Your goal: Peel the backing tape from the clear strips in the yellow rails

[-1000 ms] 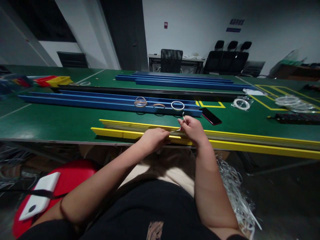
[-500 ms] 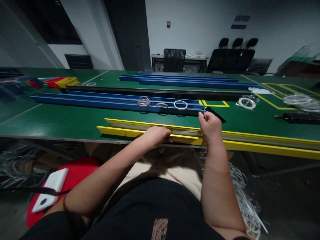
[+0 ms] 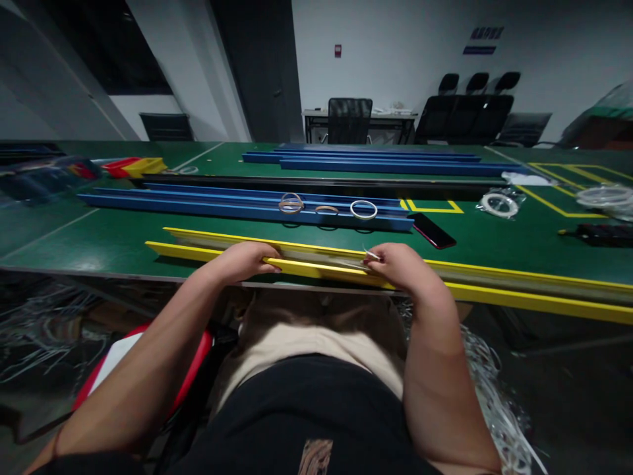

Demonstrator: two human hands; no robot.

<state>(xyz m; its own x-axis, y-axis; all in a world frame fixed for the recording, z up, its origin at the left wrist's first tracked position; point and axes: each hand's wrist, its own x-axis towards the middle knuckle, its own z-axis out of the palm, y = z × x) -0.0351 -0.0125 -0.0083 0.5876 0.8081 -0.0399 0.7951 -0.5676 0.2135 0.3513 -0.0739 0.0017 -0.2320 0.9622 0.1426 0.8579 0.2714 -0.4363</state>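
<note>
A long yellow channel [image 3: 321, 268] lies along the table's near edge, its trough facing up. My left hand [image 3: 250, 258] is closed over the channel's front wall, left of centre, with the thumb and fingers curled around that wall. My right hand [image 3: 398, 265] is over the trough farther right, its thumb and fingers pinched together. From that pinch sticks out the end of a thin white strip [image 3: 372, 254]. Pale material shows inside the trough between my hands. What lies under my right palm is hidden.
Blue channels [image 3: 198, 208] lie beyond, with brown rings [image 3: 291, 203] and a white ring [image 3: 363, 210] on them. A phone [image 3: 432, 231] and a bagged white coil [image 3: 499, 204] are to the right. White strip scraps [image 3: 487, 389] heap on the floor.
The yellow channel has slid left along the table, and my left hand has moved left with it. My right hand has come down to the trough, uncovering the phone.
</note>
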